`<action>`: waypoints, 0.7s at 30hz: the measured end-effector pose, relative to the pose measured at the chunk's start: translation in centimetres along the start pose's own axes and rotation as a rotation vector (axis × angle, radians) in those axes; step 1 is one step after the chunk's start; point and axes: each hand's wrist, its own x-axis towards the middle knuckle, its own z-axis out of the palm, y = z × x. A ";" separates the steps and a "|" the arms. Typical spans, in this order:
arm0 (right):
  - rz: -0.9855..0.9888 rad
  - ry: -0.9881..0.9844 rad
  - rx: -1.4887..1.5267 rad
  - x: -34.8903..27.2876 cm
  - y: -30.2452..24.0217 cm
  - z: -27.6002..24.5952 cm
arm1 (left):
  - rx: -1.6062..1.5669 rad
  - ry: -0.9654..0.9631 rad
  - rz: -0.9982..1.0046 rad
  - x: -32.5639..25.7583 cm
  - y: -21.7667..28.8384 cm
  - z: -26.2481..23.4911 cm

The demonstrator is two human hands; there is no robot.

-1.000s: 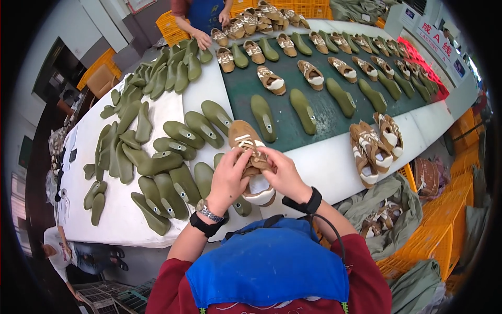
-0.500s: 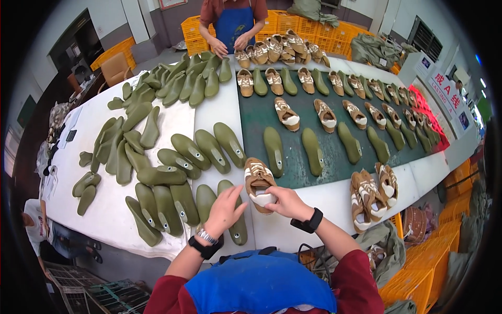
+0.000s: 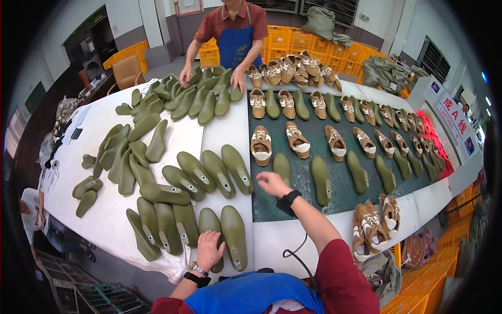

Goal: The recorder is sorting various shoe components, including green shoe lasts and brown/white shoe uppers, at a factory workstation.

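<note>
My left hand [image 3: 209,249] rests with bent fingers over a green shoe last [image 3: 210,222] near the table's front edge, gripping it. Right beside that one lies another green last [image 3: 234,235]. My right hand [image 3: 273,184] hovers over the near left corner of the dark green belt, fingers loosely bent and nothing in them. Just beyond it stands a brown and white sneaker [image 3: 261,146], apart from my fingers. Partly behind my right hand is a green last [image 3: 282,166] on the belt.
More lasts [image 3: 125,157] lie across the white table [image 3: 68,162] on my left. Rows of sneakers [image 3: 335,142] and lasts [image 3: 357,172] line the belt [image 3: 308,214]. Several sneakers [image 3: 372,226] cluster at right. A co-worker [image 3: 235,31] handles lasts opposite; a black cable [image 3: 295,255] hangs nearby.
The sneaker between my hands has gone onto the belt's left end. My right hand has let go and moved away; my left has come down onto a last. The co-worker reaches among the lasts.
</note>
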 end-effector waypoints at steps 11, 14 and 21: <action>-0.003 -0.555 -0.100 -13.2 -7.0 5.2 | -0.156 0.233 -0.010 -1.7 -1.3 2.1; 0.132 -0.759 -0.056 -14.2 -9.5 8.5 | -0.162 0.225 -0.092 -3.5 -0.8 1.6; -0.157 -0.696 -0.385 -13.8 -12.5 10.7 | -0.032 0.301 -0.193 -4.4 0.0 2.2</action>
